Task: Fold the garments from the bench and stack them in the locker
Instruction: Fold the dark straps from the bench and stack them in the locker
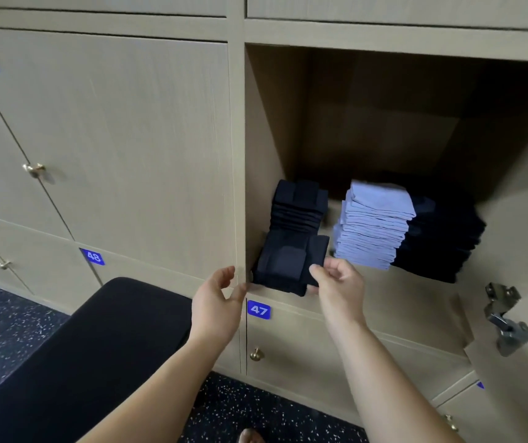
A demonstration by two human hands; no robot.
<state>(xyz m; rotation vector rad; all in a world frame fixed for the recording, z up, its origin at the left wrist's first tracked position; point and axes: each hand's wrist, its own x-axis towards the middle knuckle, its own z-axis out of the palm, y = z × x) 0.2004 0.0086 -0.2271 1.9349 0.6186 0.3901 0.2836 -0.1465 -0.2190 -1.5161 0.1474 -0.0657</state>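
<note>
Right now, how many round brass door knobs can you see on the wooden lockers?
4 brass knobs: one upper left, one lower left, one under the blue label 47, one bottom right. Others may be hidden.

Dark speckled floor [16, 321], brass knob [256, 354]

Bare left hand [216, 303], bare right hand [341, 284]
</note>
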